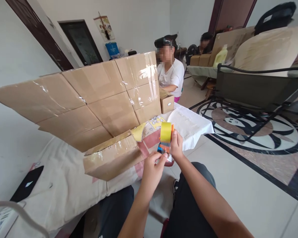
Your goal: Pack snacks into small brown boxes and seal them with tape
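A tape dispenser with orange and blue parts carries a yellow-looking roll of tape. My right hand is closed around its right side and holds it up above my knees. The fingers of my left hand pinch the clear free end of the tape at the lower edge of the dispenser. Left of my hands, a cardboard box lies on the cloth-covered table, its upper edge partly in shadow. Behind it rises a wall of stacked, taped cardboard boxes.
A smaller box stands at the right end of the stack. Across the table sits a person in a white shirt; another person is farther back. A folding chair stands on the right. A black flat object lies at the left.
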Action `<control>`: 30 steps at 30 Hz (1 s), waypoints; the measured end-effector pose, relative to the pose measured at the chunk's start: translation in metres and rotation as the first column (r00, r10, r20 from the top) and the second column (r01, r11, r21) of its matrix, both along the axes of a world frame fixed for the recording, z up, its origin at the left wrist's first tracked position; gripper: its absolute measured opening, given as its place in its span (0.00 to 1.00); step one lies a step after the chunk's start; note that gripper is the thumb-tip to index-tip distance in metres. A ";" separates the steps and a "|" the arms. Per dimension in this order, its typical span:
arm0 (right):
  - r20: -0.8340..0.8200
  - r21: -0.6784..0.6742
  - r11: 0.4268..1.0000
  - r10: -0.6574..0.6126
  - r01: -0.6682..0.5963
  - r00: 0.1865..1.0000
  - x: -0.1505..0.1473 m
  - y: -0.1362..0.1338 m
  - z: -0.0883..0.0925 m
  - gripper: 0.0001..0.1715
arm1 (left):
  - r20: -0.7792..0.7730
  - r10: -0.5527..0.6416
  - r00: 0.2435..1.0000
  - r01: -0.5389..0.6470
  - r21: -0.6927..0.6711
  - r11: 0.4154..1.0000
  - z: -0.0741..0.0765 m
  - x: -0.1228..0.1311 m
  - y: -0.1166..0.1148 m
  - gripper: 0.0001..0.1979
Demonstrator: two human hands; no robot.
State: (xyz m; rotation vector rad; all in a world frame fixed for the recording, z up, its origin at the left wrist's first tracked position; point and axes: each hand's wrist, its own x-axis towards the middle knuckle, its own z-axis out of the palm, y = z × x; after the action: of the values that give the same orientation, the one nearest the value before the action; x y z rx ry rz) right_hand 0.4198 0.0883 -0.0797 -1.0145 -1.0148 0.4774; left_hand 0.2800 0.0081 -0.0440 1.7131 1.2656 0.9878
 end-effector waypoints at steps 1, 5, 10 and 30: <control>-0.063 -0.019 0.999 -0.039 0.038 0.997 0.004 0.004 0.002 0.30 | -0.010 -0.011 1.000 0.011 -0.014 1.000 -0.006 0.002 -0.007 0.18; -0.254 -0.059 0.998 -0.039 0.024 0.967 0.017 0.015 0.009 0.31 | -0.041 -0.013 0.999 0.010 -0.095 0.995 -0.026 0.004 -0.028 0.20; -0.374 -0.039 0.985 0.140 -0.166 0.917 0.015 0.013 0.011 0.27 | 0.045 -0.036 0.998 0.046 -0.244 0.969 -0.027 -0.006 -0.031 0.23; -0.318 -0.025 0.961 0.255 -0.277 0.913 0.011 0.008 0.005 0.15 | 0.142 -0.044 0.989 0.095 -0.375 0.922 -0.035 -0.017 -0.033 0.21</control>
State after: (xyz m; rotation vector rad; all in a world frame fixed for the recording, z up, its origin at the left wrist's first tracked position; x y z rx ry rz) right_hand 0.4308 0.0962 -0.0748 -0.8306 -0.8562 0.8766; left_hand 0.2633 -0.0245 -0.0794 1.3591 1.2099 0.7406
